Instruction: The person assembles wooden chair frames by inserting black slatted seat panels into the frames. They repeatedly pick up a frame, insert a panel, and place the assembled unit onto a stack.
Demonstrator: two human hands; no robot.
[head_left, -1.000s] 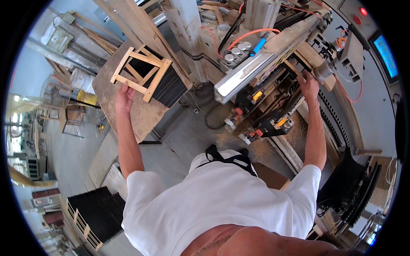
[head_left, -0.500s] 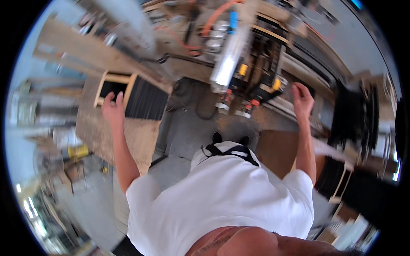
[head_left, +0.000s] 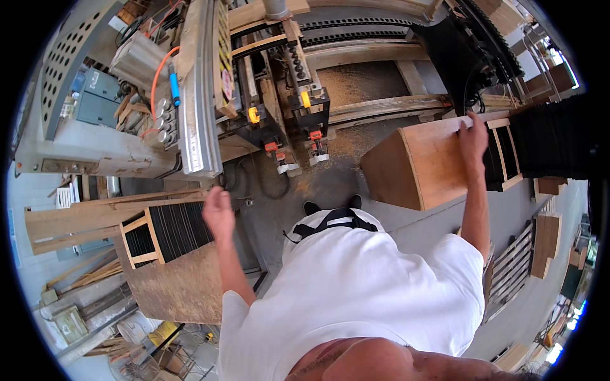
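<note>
My left hand (head_left: 219,214) is held up beside a stack of black-edged frames (head_left: 181,230), its fingers loosely curled in with nothing visible in them. That stack lies on a brown board table (head_left: 181,289) at the left, with a light wooden frame at its outer end. On the right, my right hand (head_left: 473,141) is over the far end of a brown wooden box-shaped stand (head_left: 435,159), fingers apart and holding nothing I can see. Close by its fingers are light wooden frames with black infill (head_left: 506,155), continuing into a long black stack (head_left: 553,140). Whether the fingers touch them I cannot tell.
Ahead stands a machine with a metal rail (head_left: 200,108) and two clamp arms with yellow knobs (head_left: 305,100). Sawdust (head_left: 365,82) lies beneath it. Black cable chains (head_left: 356,25) run along the back. A slatted wooden pallet (head_left: 510,267) rests on the floor at right.
My view has turned rightward, bringing the wooden stand and right-hand frames nearer the middle. My left hand has moved off the left stack; my right hand is now over the stand.
</note>
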